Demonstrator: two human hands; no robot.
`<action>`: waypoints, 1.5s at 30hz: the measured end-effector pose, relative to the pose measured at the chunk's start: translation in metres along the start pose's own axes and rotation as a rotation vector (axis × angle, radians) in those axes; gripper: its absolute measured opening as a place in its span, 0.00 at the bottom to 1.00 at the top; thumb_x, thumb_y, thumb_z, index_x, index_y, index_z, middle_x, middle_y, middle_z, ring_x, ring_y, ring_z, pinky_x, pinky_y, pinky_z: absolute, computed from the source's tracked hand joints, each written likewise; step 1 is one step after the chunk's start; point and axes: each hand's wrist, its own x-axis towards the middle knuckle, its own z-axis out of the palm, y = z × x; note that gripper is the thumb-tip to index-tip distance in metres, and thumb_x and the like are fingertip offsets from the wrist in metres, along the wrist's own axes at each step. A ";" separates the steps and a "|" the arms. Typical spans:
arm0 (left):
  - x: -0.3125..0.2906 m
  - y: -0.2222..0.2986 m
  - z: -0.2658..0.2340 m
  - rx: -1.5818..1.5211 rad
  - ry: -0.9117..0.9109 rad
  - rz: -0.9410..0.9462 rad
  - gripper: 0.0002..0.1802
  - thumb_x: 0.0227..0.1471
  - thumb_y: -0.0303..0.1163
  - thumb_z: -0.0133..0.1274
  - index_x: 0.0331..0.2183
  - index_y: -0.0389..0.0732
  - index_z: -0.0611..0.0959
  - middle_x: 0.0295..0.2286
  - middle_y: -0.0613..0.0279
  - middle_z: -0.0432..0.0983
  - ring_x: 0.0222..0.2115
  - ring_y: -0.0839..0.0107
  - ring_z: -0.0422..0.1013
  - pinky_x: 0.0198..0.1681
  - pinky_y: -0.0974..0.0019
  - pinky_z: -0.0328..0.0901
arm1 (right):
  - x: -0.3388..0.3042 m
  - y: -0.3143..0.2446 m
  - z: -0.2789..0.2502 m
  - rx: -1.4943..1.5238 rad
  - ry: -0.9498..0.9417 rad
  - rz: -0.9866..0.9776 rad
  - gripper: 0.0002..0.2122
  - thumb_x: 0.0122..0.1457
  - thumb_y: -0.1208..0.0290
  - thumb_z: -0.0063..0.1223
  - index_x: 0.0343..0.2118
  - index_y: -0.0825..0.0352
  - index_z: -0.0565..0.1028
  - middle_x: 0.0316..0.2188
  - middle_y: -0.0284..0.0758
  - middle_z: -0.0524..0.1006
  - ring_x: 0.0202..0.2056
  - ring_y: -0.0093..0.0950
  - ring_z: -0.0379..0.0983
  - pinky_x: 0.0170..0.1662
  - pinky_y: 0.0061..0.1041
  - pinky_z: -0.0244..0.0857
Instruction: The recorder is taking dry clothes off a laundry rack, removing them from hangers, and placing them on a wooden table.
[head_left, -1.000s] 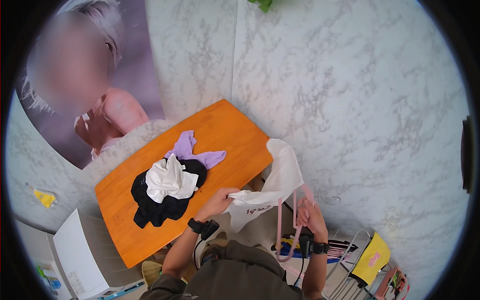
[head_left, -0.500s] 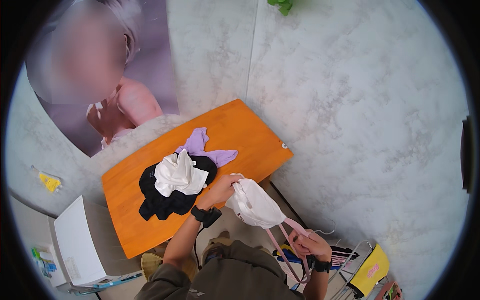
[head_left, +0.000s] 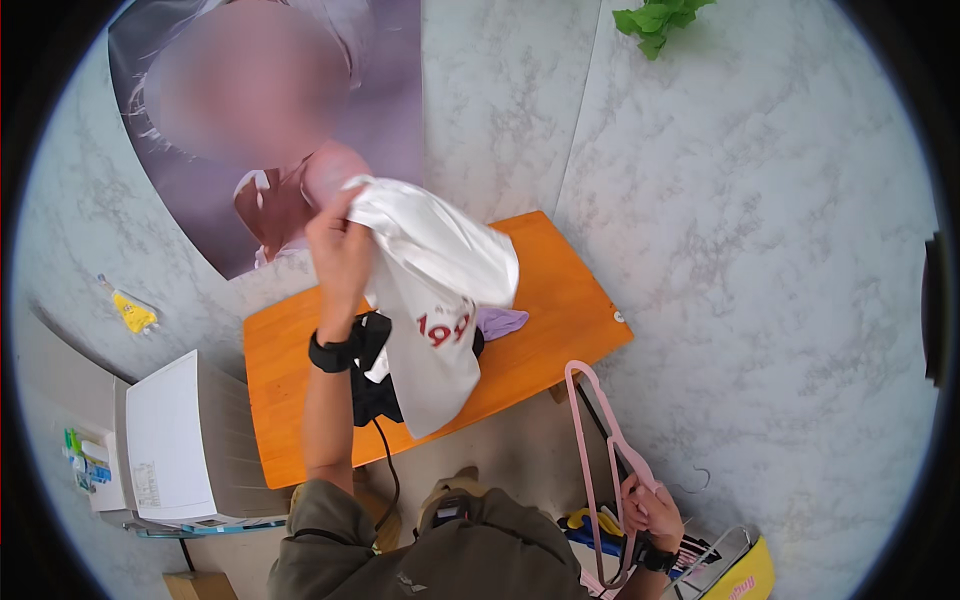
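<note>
The left fingers (head_left: 345,208), slightly blurred, clutch a white top (head_left: 430,270) by its far left edge, while the right fingers (head_left: 636,515) wrap around one end of a pink hanger (head_left: 630,455). The top, printed in red, drapes from the left fingers to the right and back toward the person, its longer side slanting down to a rounded lower edge. From the right fingers it lies forward and well to the left; the left hand is plainly nearer. The hanger's long axis points forward and a little left, its bare tip just off the near right edge of the orange counter (head_left: 550,270) and apart from the cloth; a thin hook (head_left: 708,478) curves out on the right hand's far side. Relative to the left fingers, the top lies directly beside and below them, raised above the counter's middle. Whether its lower edge brushes the heap underneath cannot be told. That heap shows only in part: black cloth (head_left: 375,395), a scrap of white cloth (head_left: 377,366) and purple cloth (head_left: 500,322). Farther out, a poster (head_left: 385,110) covers the wall ahead and a white cabinet (head_left: 165,440) stands at left.
</note>
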 end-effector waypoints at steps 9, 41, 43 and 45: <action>0.011 -0.122 -0.058 0.724 0.101 0.279 0.15 0.45 0.22 0.47 0.39 0.34 0.77 0.32 0.44 0.74 0.31 0.54 0.72 0.38 0.62 0.64 | 0.032 0.006 0.027 0.058 0.097 -0.060 0.09 0.61 0.68 0.36 0.32 0.70 0.63 0.10 0.29 0.58 0.10 0.19 0.53 0.16 0.19 0.58; -0.365 -0.144 0.148 0.142 -1.711 -0.105 0.14 0.46 0.27 0.49 0.39 0.35 0.74 0.38 0.47 0.71 0.40 0.52 0.68 0.44 0.58 0.62 | -0.048 0.191 -0.020 0.885 1.331 -0.710 0.11 0.63 0.61 0.35 0.29 0.63 0.60 0.18 0.29 0.62 0.18 0.19 0.57 0.25 0.23 0.59; -0.367 -0.130 0.162 0.129 -1.739 -0.096 0.14 0.47 0.27 0.50 0.38 0.35 0.74 0.36 0.47 0.72 0.38 0.53 0.69 0.41 0.59 0.64 | -0.057 0.216 -0.035 0.937 1.441 -0.714 0.12 0.62 0.61 0.36 0.27 0.62 0.59 0.19 0.29 0.61 0.19 0.19 0.57 0.25 0.22 0.57; -0.375 -0.120 0.176 0.107 -1.814 -0.076 0.14 0.47 0.28 0.49 0.38 0.36 0.74 0.36 0.46 0.73 0.37 0.52 0.70 0.40 0.59 0.65 | -0.059 0.241 -0.050 0.974 1.478 -0.691 0.11 0.62 0.61 0.36 0.27 0.62 0.59 0.19 0.29 0.60 0.19 0.19 0.56 0.25 0.21 0.58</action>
